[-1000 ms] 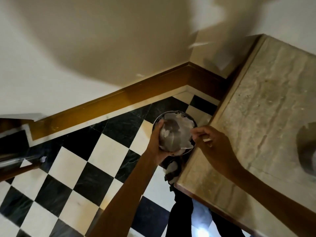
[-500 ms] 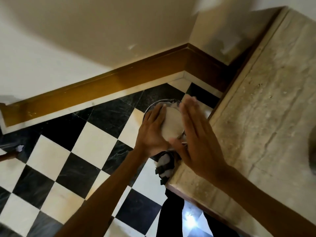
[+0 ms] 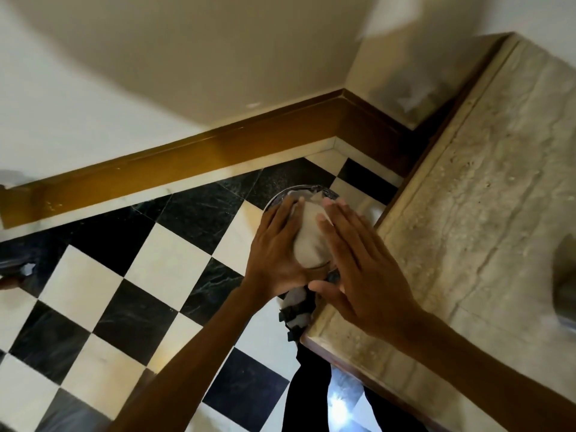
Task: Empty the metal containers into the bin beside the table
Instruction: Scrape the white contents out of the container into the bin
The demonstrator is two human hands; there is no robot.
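Two hands cup one inverted metal container (image 3: 307,241) over the bin (image 3: 282,198), left of the table (image 3: 467,213). Left hand (image 3: 277,247) grip holds it; right hand (image 3: 358,260) lies flat against it. Risk: paper (image 3: 297,304) spills onto floor (image 3: 103,275).

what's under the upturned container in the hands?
The left hand holds the container bottom-up while the right hand lies flat against it. Below shows the bin rim with crumpled paper. The container and hands cover the rest of the bin's inside.
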